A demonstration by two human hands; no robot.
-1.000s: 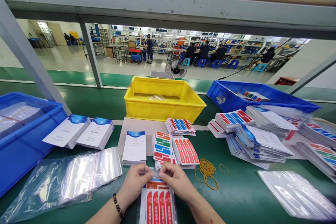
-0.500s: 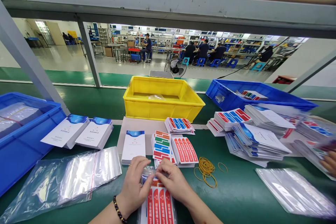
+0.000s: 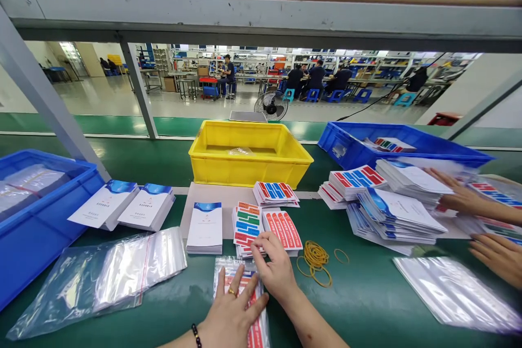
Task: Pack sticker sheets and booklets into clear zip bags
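i have the left hand [image 3: 232, 312] spread wide, palm down on a clear bag [image 3: 228, 266] of printed sheets [image 3: 256, 331] that lies beneath it; just to its right, the right hand [image 3: 275, 269] has bent fingers, and i can't make out whether they pinch anything; rubber bands [image 3: 316, 254] lie right of that hand, white booklets [image 3: 205, 231] ahead of the left

Sticker packet [image 3: 258, 328] partly hidden under the left hand [image 3: 233, 312], leftmost blue bin [image 3: 41, 247] cut off at the edge
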